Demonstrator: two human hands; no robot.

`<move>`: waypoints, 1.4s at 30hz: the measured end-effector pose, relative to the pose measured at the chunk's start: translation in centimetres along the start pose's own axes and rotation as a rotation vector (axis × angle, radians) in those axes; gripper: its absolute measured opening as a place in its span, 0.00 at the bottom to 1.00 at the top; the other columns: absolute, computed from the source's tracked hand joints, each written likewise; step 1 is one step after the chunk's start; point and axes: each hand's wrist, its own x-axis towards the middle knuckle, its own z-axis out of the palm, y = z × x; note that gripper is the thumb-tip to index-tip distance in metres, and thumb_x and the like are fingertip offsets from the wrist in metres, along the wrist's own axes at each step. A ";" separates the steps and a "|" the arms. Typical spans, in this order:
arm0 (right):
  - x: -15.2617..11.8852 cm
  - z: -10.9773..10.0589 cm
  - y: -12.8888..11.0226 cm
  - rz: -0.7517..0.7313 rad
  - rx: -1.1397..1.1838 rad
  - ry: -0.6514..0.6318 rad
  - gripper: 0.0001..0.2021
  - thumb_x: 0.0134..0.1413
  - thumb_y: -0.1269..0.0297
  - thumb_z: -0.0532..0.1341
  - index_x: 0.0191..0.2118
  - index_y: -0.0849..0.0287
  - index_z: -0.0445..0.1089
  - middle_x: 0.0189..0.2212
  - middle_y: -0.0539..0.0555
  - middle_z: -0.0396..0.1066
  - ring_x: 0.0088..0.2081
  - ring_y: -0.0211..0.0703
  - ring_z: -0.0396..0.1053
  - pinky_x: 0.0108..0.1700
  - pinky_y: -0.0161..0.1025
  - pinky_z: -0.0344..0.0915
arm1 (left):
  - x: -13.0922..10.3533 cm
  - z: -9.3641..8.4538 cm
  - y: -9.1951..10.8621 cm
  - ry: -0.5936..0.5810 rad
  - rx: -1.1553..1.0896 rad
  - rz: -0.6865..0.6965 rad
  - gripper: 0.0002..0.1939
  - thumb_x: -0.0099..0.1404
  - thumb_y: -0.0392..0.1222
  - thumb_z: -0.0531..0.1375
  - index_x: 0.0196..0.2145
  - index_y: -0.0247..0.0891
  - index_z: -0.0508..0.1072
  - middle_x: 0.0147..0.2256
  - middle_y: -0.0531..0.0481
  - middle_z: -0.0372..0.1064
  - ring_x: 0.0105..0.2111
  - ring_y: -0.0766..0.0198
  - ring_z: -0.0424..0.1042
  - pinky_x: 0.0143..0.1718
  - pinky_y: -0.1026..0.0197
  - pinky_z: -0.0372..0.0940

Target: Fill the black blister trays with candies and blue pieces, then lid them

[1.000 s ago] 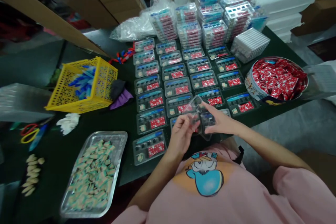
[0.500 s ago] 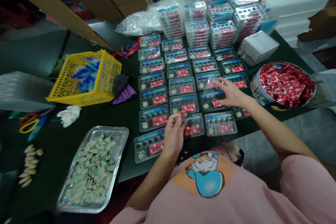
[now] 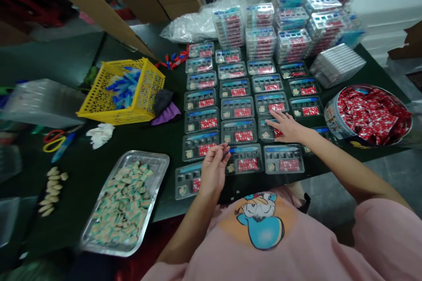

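My right hand lies palm down, fingers spread, over a clear plastic case in the third column of cases. Under its fingers part of a red packet shows, and much of that case is hidden. Near the front edge my left hand is closed, thumb and fingertips pinched together; whatever is between them is too small to make out. Beside it sits a case with a blue pen, small dark squares, a pale block and a red packet. Similar filled cases stand in rows around both hands.
A round tin of red packets is at right. Stacked filled cases rise at the back. On the left are a yellow basket of blue pens, a metal tray of small blocks, and scissors.
My right hand has come down, and the clear plastic sheet or lid it held is no longer seen raised. My left hand stays pinched, slightly lower. The camera view has shifted left.
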 end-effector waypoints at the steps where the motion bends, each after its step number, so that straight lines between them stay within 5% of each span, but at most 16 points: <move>1: -0.1 0.2 0.0 -0.001 0.007 0.000 0.41 0.52 0.57 0.65 0.69 0.57 0.50 0.71 0.69 0.36 0.70 0.68 0.38 0.63 0.69 0.47 | 0.1 -0.1 0.1 0.004 -0.002 -0.002 0.15 0.48 0.45 0.74 0.30 0.40 0.74 0.42 0.50 0.74 0.41 0.65 0.73 0.42 0.64 0.67; 6: -0.3 1.3 0.7 -0.016 0.044 0.031 0.41 0.50 0.55 0.65 0.68 0.57 0.54 0.69 0.70 0.45 0.67 0.69 0.47 0.62 0.67 0.50 | 0.3 -0.5 0.0 -0.007 0.007 -0.011 0.15 0.49 0.46 0.73 0.30 0.40 0.73 0.41 0.50 0.74 0.41 0.66 0.74 0.43 0.64 0.66; 16: -0.8 2.9 1.3 -0.106 -0.010 0.127 0.35 0.57 0.53 0.61 0.68 0.56 0.54 0.71 0.68 0.39 0.69 0.66 0.42 0.64 0.67 0.45 | -0.1 -0.2 -0.6 -0.043 0.020 -0.054 0.14 0.52 0.47 0.72 0.31 0.39 0.73 0.43 0.50 0.74 0.42 0.66 0.74 0.42 0.64 0.66; 22: -1.4 4.6 1.8 -0.134 -0.070 0.206 0.33 0.60 0.47 0.56 0.67 0.55 0.56 0.70 0.66 0.44 0.70 0.65 0.43 0.64 0.66 0.49 | -0.3 -0.9 0.9 -0.013 0.000 0.012 0.15 0.52 0.49 0.72 0.31 0.39 0.74 0.41 0.50 0.73 0.40 0.67 0.73 0.42 0.65 0.65; 29: 3.9 4.5 3.7 0.116 -0.050 0.469 0.32 0.64 0.49 0.45 0.69 0.60 0.51 0.70 0.67 0.45 0.69 0.65 0.44 0.62 0.70 0.50 | 0.2 -4.1 3.3 0.089 0.021 0.185 0.13 0.54 0.48 0.70 0.31 0.38 0.74 0.40 0.50 0.72 0.38 0.67 0.70 0.41 0.65 0.64; 33: 6.1 5.6 3.8 0.183 -0.032 0.452 0.36 0.63 0.45 0.40 0.69 0.64 0.51 0.67 0.72 0.49 0.68 0.71 0.47 0.61 0.74 0.47 | -0.5 -5.8 3.5 0.136 0.030 0.219 0.13 0.55 0.48 0.69 0.31 0.39 0.74 0.39 0.50 0.72 0.36 0.67 0.69 0.40 0.64 0.63; 42: 6.1 6.4 4.6 0.167 -0.041 0.432 0.40 0.60 0.42 0.38 0.71 0.61 0.44 0.66 0.75 0.51 0.68 0.71 0.47 0.59 0.73 0.47 | -0.9 -12.0 5.9 0.284 0.115 0.347 0.13 0.55 0.49 0.69 0.32 0.38 0.74 0.41 0.47 0.73 0.41 0.63 0.69 0.45 0.61 0.62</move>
